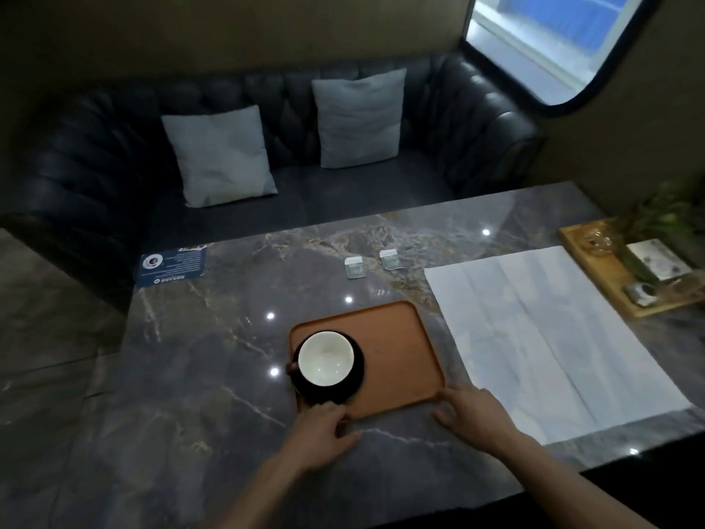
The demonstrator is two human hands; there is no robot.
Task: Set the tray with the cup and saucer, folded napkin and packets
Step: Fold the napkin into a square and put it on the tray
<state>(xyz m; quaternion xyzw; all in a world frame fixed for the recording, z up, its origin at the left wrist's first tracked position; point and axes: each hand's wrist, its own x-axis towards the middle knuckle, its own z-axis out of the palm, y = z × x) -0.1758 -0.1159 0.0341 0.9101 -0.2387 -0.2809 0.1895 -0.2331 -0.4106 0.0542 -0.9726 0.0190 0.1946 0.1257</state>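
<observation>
Dim little booth here: a dark tufted leather sofa point(290, 154) with two grey cushions, the left cushion point(219, 154) and the right cushion point(360, 118), runs along the far side of a grey marble counter point(183, 376), and a rounded window point(553, 43) glows blue up in the corner.

On the counter there's an orange-brown tray point(396, 357) with rounded corners, sitting near the front edge. A white-lined cup point(325, 359) is already on its dark saucer point(356, 370) in the tray's left half, handle poking out to the left. The rest of the tray is bare.

The person's left hand point(324, 433) is at the tray's near-left corner, fingers curled against the rim right below the saucer, so that grip looks like it's grasping the tray edge. The right hand point(471, 412) rests at the near-right corner, fingers spread and fairly straight, touching the rim; that one's released, not clenched on anything.

The napkin point(553, 337) is lying unfolded, a big white sheet just to the right of the tray. Two small packets sit beyond the tray, well apart from it: the left packet point(354, 268) and the right packet point(390, 259), close beside each other.

Off to the side there's a blue printed card point(171, 266) at the far-left counter edge, and a wooden board point(625, 276) with some small stuff and a plant point(663, 219) at far right.
</observation>
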